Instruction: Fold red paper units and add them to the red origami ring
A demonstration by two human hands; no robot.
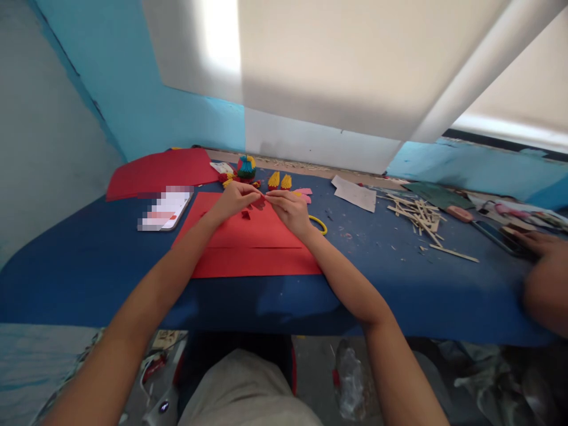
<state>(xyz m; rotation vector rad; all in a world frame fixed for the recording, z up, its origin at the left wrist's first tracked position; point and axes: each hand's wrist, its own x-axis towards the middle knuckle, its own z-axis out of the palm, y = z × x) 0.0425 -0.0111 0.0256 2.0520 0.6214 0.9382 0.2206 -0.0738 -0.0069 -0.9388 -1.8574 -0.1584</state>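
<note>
Both my hands meet over red paper sheets spread on the blue table. Between my fingertips is a small red paper piece. My left hand pinches it from the left, and my right hand pinches it from the right. Just below them, a small dark red folded piece lies on the sheet. Beyond my hands stand two yellow-and-red folded paper pieces and a multicoloured folded paper figure. Pink pieces show behind my right hand, and a yellow ring-shaped handle beside its wrist.
To the left lie a phone and more red sheets. On the right are a grey paper piece, a heap of thin wooden sticks and a dark green sheet. Another person's hand reaches in at the right edge.
</note>
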